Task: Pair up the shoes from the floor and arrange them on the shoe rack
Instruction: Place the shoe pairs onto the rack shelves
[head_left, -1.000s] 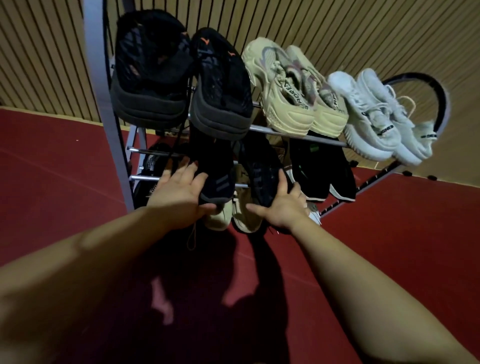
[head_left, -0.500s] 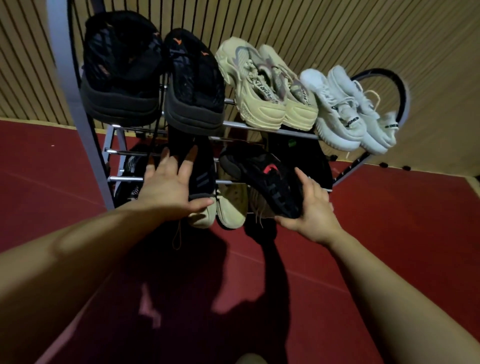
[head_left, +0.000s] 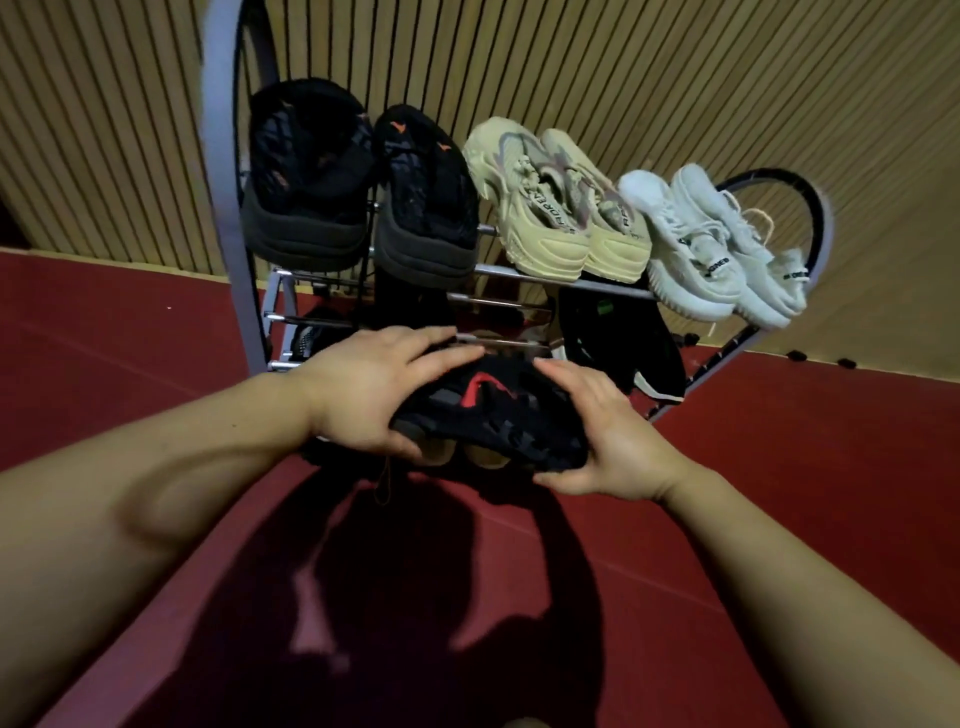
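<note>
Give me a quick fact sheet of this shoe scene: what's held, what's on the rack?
Held: black shoe with a red mark, low in front of the metal rack
Left grip: left hand curled round one end of it
Right grip: right hand curled round the other end
Top shelf, left to right: black pair, cream pair, white pair
Lower shelf: dark shoes at the right
Setting: red floor, slatted wall
</note>
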